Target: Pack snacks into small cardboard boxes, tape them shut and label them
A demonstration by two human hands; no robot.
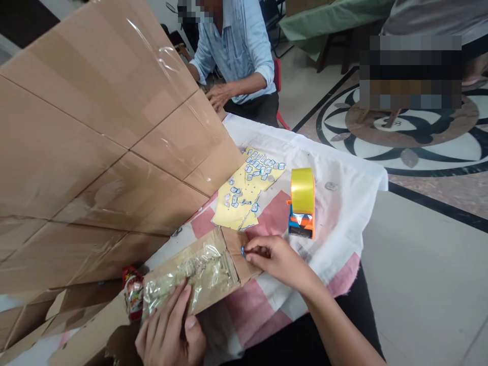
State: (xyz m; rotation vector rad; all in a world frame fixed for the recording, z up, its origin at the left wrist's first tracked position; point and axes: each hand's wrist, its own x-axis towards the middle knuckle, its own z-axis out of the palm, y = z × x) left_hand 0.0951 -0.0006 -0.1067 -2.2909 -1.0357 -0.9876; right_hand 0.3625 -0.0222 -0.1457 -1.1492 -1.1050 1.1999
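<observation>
A small cardboard box (190,272) lies tilted across the table in front of me, its top covered with shiny clear tape and a flap (241,256) at its right end. My left hand (171,328) rests on the taped top with fingers stretched out. Over the flap, my right hand (272,256) pinches a small blue-edged piece (243,251), like those on the yellow sheet. That yellow sheet (238,206), just beyond the box, carries several small white pieces with blue outlines. An orange and blue tape dispenser (301,221) with a yellowish tape roll (302,190) stands right of the sheet.
Large stacked cardboard cartons (95,142) rise like a wall at left. A red shiny packet (133,292) sits beside the box, near open cartons (76,315). A white and pink cloth (339,213) covers the table. Across it sits a person in a light blue shirt (244,46).
</observation>
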